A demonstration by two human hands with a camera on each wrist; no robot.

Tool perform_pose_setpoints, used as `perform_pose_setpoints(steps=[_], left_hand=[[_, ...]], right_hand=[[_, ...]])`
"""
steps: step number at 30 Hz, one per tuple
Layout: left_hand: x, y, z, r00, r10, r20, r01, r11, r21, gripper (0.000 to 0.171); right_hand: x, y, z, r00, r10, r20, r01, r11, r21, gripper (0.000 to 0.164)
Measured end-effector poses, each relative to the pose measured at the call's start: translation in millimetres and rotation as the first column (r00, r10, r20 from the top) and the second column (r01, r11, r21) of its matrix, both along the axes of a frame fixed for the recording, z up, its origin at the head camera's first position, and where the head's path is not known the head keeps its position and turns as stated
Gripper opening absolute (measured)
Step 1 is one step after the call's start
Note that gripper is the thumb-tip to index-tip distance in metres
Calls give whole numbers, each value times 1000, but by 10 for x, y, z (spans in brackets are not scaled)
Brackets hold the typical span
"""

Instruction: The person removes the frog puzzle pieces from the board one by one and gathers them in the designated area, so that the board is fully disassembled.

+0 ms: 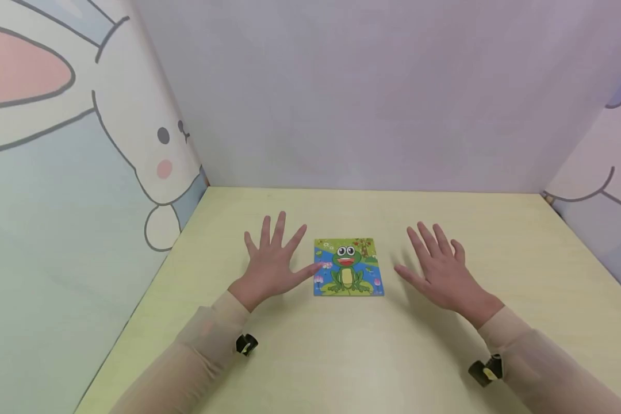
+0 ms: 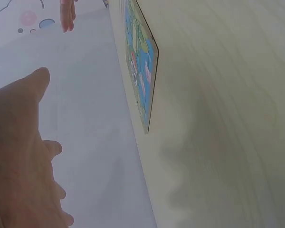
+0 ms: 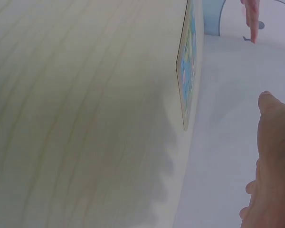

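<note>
From where I stand, neither hand grips anything: the left hand (image 1: 274, 267) hangs to the left of the frog board (image 1: 348, 276), fingers spread, and the right hand (image 1: 442, 279) to its right, fingers loosely extended. Both hover above the table (image 1: 341, 356); the left thumb seems to overlap the board's left edge from overhead, but from the left wrist it is clear of it.

If a reach for the board is in hand, I'd bring both hands down evenly and pinch opposite edges, since it's thin and lies flat; a level hold would be wise, as I can't tell whether the picture has loose pieces.

The frog sits upright for the person, head toward the back wall (image 1: 372, 98) beyond the board. The board looks nearly square, so I can't pick a long axis.
</note>
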State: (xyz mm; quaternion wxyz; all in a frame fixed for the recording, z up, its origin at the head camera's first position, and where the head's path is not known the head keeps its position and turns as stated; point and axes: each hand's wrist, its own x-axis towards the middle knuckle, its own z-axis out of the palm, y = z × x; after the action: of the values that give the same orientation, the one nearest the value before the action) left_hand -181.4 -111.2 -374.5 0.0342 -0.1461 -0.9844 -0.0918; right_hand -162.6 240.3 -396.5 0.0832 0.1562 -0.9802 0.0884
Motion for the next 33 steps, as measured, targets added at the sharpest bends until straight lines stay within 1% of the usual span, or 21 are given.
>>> perform_pose_setpoints(steps=[7,12,15,18,22,25,33], left_hand=[[12,5,-15,1000,-18,2,18,1000,-9,90],[37,23,-11,998,-45,34,46,999,-15,87],[51,41,-27,997,-61,53,63,997,-36,87],[67,60,-62,995,-87,57,90,994,-57,86],[105,91,-124,989,-137,64,143,983,-111,85],[148,113,-174,980,-179,84,190,969,-156,85],[244,140,-256,953,-267,143,291,938,-188,79]], right_hand=[[4,4,-13,1000,7,12,-7,1000,-14,85],[2,-3,-15,1000,11,22,-11,1000,-16,85],[2,-12,-7,1000,12,28,-11,1000,-16,85],[-5,-21,3,999,7,37,-7,1000,-14,85],[-19,-32,12,999,9,46,-9,1000,-18,85],[-25,-47,17,998,18,54,-17,1000,-21,85],[-64,-92,20,997,41,65,-39,999,-19,86]])
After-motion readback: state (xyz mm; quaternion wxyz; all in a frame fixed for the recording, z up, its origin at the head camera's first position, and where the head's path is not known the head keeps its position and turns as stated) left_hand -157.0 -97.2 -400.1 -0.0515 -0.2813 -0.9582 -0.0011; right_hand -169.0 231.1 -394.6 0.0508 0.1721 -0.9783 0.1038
